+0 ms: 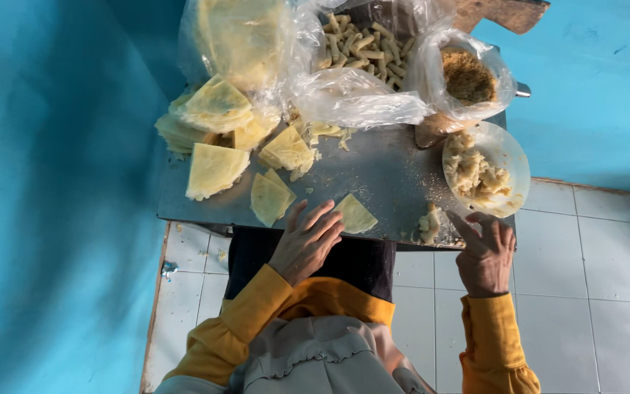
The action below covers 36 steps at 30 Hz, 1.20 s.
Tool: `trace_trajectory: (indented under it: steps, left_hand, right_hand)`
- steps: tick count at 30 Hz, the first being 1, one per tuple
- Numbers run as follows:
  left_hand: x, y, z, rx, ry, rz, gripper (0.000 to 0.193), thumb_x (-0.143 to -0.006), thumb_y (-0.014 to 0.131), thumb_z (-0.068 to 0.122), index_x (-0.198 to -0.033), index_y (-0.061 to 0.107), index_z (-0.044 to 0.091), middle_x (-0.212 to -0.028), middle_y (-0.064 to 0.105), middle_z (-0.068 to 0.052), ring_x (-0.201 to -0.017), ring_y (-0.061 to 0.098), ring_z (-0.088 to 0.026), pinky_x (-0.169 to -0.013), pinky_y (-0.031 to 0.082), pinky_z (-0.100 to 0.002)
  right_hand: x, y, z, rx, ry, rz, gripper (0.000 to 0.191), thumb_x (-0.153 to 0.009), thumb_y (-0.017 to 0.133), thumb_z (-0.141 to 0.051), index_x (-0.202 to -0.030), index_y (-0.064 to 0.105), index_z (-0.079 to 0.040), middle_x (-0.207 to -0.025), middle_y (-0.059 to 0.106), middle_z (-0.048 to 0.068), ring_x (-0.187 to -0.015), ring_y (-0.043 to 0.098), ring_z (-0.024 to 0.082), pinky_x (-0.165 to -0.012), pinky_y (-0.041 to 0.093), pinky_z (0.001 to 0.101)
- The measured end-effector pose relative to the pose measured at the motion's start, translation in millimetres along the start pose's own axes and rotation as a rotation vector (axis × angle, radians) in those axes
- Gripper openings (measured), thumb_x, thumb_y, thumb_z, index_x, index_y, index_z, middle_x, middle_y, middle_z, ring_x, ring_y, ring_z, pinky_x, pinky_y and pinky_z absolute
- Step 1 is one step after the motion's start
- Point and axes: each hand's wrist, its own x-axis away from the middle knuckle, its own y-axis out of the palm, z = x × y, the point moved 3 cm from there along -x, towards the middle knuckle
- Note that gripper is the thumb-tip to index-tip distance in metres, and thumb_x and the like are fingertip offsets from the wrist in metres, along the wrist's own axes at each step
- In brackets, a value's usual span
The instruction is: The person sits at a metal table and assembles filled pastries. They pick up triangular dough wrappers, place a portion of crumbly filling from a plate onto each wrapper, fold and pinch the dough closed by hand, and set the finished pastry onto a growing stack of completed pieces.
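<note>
Nearest the camera: a pale frilled garment (315, 357) and yellow sleeves (253, 321) of the person at work, seated at a metal tray (380, 171) set over a white tiled floor (585, 292).

Left hand (306, 241) — lies flat, fingers spread, fingertips resting on one triangular pastry sheet (356, 214) at the tray's near edge. It grips nothing.

Right hand (485, 252) — open, fingers loosely curled, at the tray's near right corner, just beside a small lump of filling (429, 225). Whether it touches the lump cannot be told.

Further triangular sheets (213, 169) lie scattered and stacked on the left half of the tray; crumbs are strewn across the middle.

A white bowl (513, 157) holding pale mashed filling stands at the right edge, just beyond the right hand.

At the far side, clear plastic bags: one with round yellow sheets (238, 36), one with finished rolled pieces (362, 45), one with brown crumbs (467, 76).

Blue walls (52, 182) flank the work area.
</note>
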Motion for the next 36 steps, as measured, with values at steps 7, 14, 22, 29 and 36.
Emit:
trace_trajectory:
  steps: [7,14,22,29,36]
  left_hand:
    - [1.3,-4.0,-11.2,0.075,0.052,0.007,0.02,-0.099,0.069,0.02,-0.116,0.069,0.01,-0.126,0.063,-0.004,-0.137,0.051,-0.022,-0.119,0.034,-0.049]
    - [4.1,0.4,-15.2,0.132,0.075,0.045,0.021,-0.099,0.066,0.016,-0.119,0.069,0.01,-0.124,0.065,-0.005,-0.129,0.056,-0.023,-0.117,0.04,-0.046]
    - [4.2,7.1,-13.3,0.164,0.078,0.069,0.025,-0.096,0.066,0.012,-0.121,0.069,0.008,-0.124,0.064,-0.006,-0.126,0.058,-0.025,-0.118,0.043,-0.045]
    - [4.3,8.3,-8.3,0.151,0.059,0.062,0.032,-0.092,0.067,0.012,-0.124,0.068,0.007,-0.126,0.065,-0.007,-0.127,0.058,-0.026,-0.118,0.042,-0.045]
    - [3.4,11.6,-7.8,0.182,0.059,0.048,0.032,-0.091,0.067,0.012,-0.123,0.067,0.005,-0.124,0.065,-0.008,-0.126,0.058,-0.027,-0.118,0.042,-0.046]
  right_hand:
    - [-5.5,16.9,-2.7,0.116,-0.177,-0.118,0.073,-0.071,0.063,0.009,-0.133,0.071,-0.028,-0.118,0.059,0.003,-0.121,0.052,0.026,-0.114,0.035,0.0495]
    - [-4.5,9.9,8.7,0.064,-0.251,-0.126,0.044,-0.071,0.066,0.006,-0.106,0.073,-0.02,-0.111,0.06,0.0,-0.12,0.052,0.025,-0.117,0.035,0.0505]
    - [-38.6,13.8,-55.0,-0.365,-0.124,-0.105,0.06,-0.072,0.052,0.017,-0.113,0.077,-0.019,-0.115,0.06,0.007,-0.107,0.052,0.029,-0.092,0.038,0.0412]
    - [-55.1,32.9,-130.8,-0.245,-0.436,-0.148,0.071,-0.072,0.066,0.004,-0.138,0.066,-0.02,-0.111,0.056,0.011,-0.11,0.052,0.031,-0.103,0.04,0.0501]
    - [-64.4,38.3,-124.5,0.295,-0.653,-0.165,0.042,-0.088,0.066,-0.015,-0.13,0.064,-0.01,-0.112,0.058,0.004,-0.118,0.053,0.023,-0.119,0.037,0.0463]
